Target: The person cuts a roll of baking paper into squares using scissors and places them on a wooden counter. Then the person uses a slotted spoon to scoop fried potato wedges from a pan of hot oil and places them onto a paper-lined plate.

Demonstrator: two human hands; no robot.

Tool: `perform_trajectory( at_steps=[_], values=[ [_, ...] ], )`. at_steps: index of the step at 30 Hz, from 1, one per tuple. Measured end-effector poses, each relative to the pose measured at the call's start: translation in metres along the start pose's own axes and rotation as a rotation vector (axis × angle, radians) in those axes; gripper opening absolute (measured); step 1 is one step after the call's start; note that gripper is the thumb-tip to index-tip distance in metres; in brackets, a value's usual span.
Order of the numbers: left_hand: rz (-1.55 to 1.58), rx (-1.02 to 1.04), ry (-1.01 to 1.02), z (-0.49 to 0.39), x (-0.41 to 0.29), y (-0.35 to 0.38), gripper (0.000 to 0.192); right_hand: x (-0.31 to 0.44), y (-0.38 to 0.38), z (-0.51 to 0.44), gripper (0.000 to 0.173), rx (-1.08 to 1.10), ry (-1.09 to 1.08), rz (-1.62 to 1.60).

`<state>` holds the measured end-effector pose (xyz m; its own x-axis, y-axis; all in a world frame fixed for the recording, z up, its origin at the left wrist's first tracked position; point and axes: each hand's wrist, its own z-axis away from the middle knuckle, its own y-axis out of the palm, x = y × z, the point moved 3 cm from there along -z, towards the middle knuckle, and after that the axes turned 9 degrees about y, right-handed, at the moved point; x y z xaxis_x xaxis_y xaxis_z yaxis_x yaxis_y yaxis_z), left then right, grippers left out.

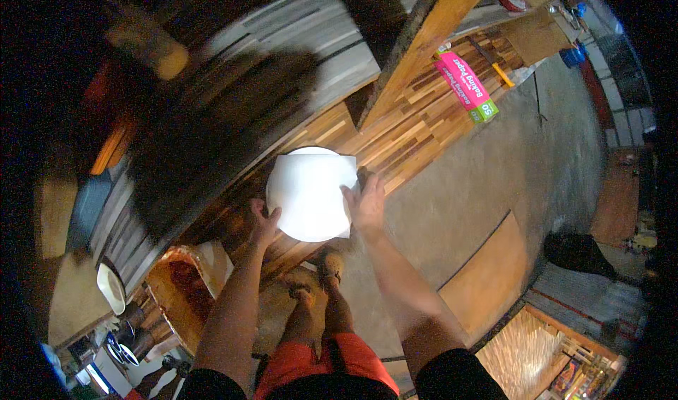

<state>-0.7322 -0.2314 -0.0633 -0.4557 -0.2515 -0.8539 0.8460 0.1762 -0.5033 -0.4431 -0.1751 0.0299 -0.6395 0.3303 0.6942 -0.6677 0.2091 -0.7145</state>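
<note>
A square sheet of white paper (339, 163) lies over a white round object (312, 149), probably a plate, whose curved rim shows past the sheet at top and bottom. Bright glare washes out the middle of both. My left hand (266, 222) is at the left rim, thumb and fingers curled around it. On the other side my right hand (368, 204) has its thumb on the sheet's right edge, with the fingers partly over something dark that I cannot make out. Under all this is a striped wooden worktop (418, 124).
A pink and green baking paper box (466, 85) lies farther along the worktop, beside a yellow-handled tool (503, 75). A wooden post (418, 50) rises between. Lower left stands a brown open container (183, 278); a white dish (110, 289) is beyond it. A brown board (487, 273) is at right.
</note>
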Motion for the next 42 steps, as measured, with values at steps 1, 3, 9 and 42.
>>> perform_trajectory(
  at_steps=[1, 3, 9, 42],
  values=[
    [-0.027, -0.155, 0.104, -0.006, -0.001, 0.005, 0.064, -0.003, -0.001, 0.0, 0.06, -0.146, -0.041, 0.064],
    [0.139, 0.133, -0.015, -0.027, 0.007, 0.007, 0.064, -0.012, 0.003, 0.003, 0.072, 0.099, 0.144, 0.077],
    [0.007, 0.331, -0.104, -0.025, -0.05, 0.008, 0.066, -0.042, -0.018, 0.017, 0.074, 0.372, 0.345, -0.075],
    [0.008, 1.241, 1.166, 0.118, -0.831, 0.653, 0.05, -0.29, -0.798, -0.297, 0.052, -0.164, -0.05, 0.475]
  ],
)
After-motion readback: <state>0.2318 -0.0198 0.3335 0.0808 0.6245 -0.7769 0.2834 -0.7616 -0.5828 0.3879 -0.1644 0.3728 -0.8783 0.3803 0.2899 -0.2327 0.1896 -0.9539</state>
